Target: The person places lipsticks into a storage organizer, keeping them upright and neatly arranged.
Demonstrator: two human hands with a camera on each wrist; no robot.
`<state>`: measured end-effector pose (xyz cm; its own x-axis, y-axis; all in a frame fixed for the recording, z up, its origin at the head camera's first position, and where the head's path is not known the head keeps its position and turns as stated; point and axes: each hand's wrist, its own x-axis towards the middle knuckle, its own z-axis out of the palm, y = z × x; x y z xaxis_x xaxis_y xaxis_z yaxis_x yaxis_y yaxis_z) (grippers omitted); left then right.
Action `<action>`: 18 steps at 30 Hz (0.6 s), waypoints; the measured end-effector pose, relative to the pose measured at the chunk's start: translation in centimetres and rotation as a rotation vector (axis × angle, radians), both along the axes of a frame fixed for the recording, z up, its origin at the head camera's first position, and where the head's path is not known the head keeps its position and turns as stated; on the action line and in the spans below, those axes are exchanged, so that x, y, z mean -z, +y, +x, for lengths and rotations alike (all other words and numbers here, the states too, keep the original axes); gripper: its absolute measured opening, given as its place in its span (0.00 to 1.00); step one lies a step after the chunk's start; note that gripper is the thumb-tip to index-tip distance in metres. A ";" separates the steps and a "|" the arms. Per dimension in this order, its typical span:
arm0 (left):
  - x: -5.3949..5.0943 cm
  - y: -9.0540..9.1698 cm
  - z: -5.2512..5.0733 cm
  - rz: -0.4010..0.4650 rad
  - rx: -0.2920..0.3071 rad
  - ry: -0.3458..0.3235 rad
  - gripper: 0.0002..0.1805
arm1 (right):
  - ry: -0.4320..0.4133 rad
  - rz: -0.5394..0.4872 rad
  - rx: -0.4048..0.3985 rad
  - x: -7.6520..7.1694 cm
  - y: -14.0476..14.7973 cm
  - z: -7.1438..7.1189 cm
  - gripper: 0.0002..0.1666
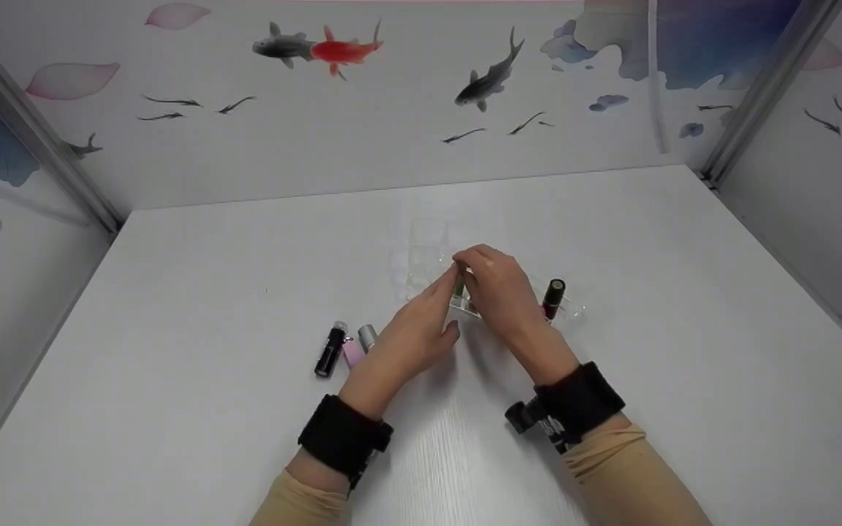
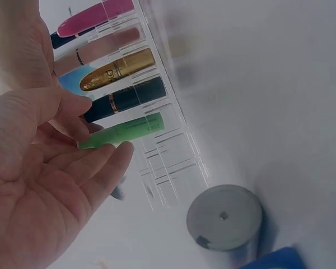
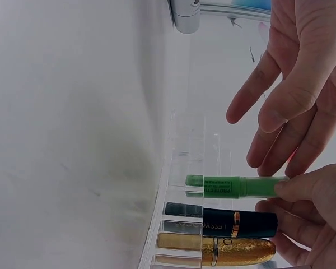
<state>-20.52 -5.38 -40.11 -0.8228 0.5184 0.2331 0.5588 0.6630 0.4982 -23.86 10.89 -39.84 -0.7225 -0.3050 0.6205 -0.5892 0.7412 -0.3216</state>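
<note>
My right hand [image 1: 498, 291] pinches the top of a green lip balm tube [image 3: 255, 186], which stands in a slot of a clear plastic lipstick organizer [image 1: 428, 232]. Beside the tube is my left hand [image 1: 412, 334], its fingers straight and the thumb apart from them. In the left wrist view a black lipstick [image 2: 126, 100], a gold lipstick [image 2: 117, 69], a pale pink tube [image 2: 101, 49] and a magenta lipstick [image 2: 95, 18] stand in neighbouring slots. From the head, my hands hide most of this row.
Left of my left wrist lie a black tube [image 1: 330, 351], a pink item [image 1: 352, 353] and a silver tube [image 1: 368, 337]. A dark lipstick [image 1: 554, 296] stands at the organizer's right. Printed panels [image 1: 392, 146] wall the white table [image 1: 209, 292] at back and sides.
</note>
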 end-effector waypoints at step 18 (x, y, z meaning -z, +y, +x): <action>-0.1 0.2 0.1 -0.024 -0.006 -0.045 0.41 | -0.060 0.072 0.077 0.0 -0.1 0.1 0.10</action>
